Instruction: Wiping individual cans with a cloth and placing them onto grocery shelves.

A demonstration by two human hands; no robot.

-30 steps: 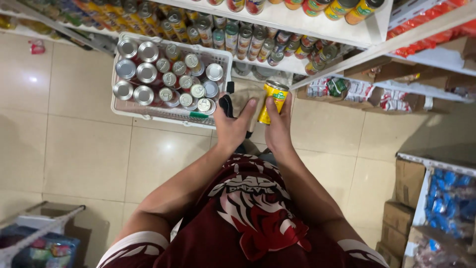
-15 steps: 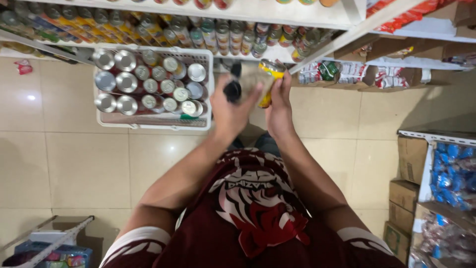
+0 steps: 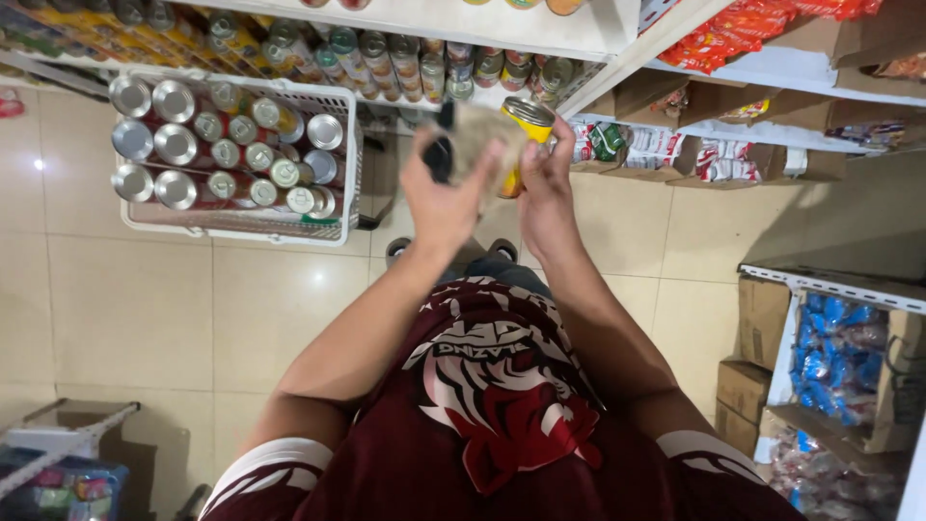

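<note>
My right hand (image 3: 545, 188) grips a yellow tin can (image 3: 524, 125) with a silver top, held upright in front of my chest. My left hand (image 3: 446, 193) holds a black-handled object with a blurred pale cloth or brush (image 3: 477, 135) pressed against the can's side. Both hands are raised above the tiled floor, just under a white shelf (image 3: 540, 39) of tins. The cloth hides the can's left side.
A white plastic basket (image 3: 333, 227) full of several silver-topped cans stands on the floor at left. Shelves with jars, cans and red packets run along the top. Cardboard boxes (image 3: 757, 386) and blue packets sit at right, a crate at lower left.
Both hands have lifted the can higher and closer to the shelf. My left hand's pale object has swung across the can's side.
</note>
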